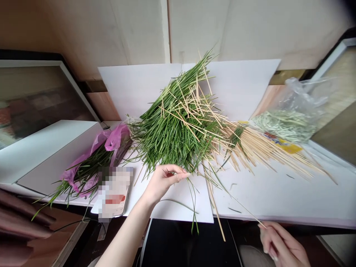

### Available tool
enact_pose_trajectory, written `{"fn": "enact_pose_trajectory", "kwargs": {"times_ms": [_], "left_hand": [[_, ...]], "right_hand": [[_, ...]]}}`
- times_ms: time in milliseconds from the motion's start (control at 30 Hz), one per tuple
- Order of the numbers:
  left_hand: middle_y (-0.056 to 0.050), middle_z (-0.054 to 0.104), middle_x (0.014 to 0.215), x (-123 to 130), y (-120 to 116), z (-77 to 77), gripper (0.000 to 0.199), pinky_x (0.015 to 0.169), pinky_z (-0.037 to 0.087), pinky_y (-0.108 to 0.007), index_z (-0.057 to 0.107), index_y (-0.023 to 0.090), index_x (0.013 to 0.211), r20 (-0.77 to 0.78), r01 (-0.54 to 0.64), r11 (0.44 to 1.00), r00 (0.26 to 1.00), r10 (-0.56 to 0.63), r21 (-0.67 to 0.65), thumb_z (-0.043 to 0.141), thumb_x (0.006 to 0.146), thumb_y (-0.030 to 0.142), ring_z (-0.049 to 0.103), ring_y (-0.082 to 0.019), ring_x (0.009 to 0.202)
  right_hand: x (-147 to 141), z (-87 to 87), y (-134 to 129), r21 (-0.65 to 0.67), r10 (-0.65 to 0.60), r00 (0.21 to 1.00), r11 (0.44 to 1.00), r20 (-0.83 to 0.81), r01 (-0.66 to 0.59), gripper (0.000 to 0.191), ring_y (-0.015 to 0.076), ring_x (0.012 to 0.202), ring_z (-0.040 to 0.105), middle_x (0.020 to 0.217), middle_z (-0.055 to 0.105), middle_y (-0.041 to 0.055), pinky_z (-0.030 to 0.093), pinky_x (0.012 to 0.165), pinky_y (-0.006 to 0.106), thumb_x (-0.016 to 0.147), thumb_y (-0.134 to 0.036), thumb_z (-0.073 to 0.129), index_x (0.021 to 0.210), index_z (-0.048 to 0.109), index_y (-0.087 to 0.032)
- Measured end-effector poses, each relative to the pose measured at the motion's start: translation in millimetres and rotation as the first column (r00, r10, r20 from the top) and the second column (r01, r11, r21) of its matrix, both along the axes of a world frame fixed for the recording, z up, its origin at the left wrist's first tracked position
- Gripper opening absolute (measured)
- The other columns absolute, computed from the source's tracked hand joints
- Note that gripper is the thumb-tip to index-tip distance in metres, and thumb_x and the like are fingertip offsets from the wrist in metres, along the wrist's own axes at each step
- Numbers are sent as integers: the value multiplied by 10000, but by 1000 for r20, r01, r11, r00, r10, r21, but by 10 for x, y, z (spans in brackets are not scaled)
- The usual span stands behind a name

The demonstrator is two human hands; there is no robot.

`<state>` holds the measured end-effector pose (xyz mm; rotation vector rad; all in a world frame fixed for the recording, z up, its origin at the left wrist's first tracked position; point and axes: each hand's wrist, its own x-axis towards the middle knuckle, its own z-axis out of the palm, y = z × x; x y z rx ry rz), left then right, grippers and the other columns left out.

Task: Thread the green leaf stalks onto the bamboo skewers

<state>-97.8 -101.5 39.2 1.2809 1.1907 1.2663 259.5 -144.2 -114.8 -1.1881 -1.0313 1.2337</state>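
My left hand [168, 179] is in front of the pile of long green chives [178, 137], thumb and forefinger pinched together. Thin chive leaves [194, 207] hang below its fingertips, over the front edge of the white paper. At the lower right, my right hand [282, 243] grips the end of a thin bamboo skewer [247, 210], which slants up and left towards the pile. A strip of green lies along the skewer's far part; whether it is threaded on I cannot tell. Many pale skewers lie across the top of the pile.
A fan of bamboo skewers [264, 148] spreads over the right of the white table [328, 196]. Behind it stands a clear plastic bag [289, 118] with pale green contents. On the left are a pink bag [118, 137] of chives, a phone [115, 196] and a white box [63, 148].
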Motion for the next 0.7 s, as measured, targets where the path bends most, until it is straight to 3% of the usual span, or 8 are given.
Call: {"fn": "enact_pose_trajectory", "kwargs": {"times_ms": [100,267,400,533,700], "left_hand": [[-67,753,850,141,238,-82,229,810,482,-289,744,138,775,101,16,999,995,-13,-30,823,761,353,661,-163,818],[-45,701,742,419,574,-211,340,699,456,-260,775,109,905,166,77,994,984,-63,-78,813,767,417,597,-124,681],[-39,690,752,622,762,-322,379,657,456,-247,779,100,944,249,159,980,960,-125,-120,834,743,416,573,-102,641],[-51,713,815,738,877,-472,411,664,499,-232,747,104,1005,334,155,972,938,-89,-176,895,682,311,625,-103,667],[-29,712,747,757,905,-587,360,629,507,-204,718,103,871,433,112,978,901,-25,-176,934,612,229,643,-95,629]], "right_hand": [[-54,-19,-1,-23,-29,999,999,-36,29,353,128,490,431,505,503,-26,456,516,260,823,-537,812,854,711,-200],[-88,-79,9,14,-164,985,986,-47,165,370,126,498,428,499,492,-38,423,513,246,840,-546,796,939,738,-194],[-74,-171,25,6,-193,980,981,-44,193,324,139,544,464,512,480,-58,494,741,311,886,-523,765,967,738,-210],[-60,-241,32,-24,-193,981,981,-20,193,330,156,573,493,511,451,-75,457,952,385,901,-511,753,1040,749,-212],[-54,-217,22,-57,-212,977,976,5,212,327,117,496,410,515,401,-92,479,961,389,899,-509,754,1029,773,-210]]}}
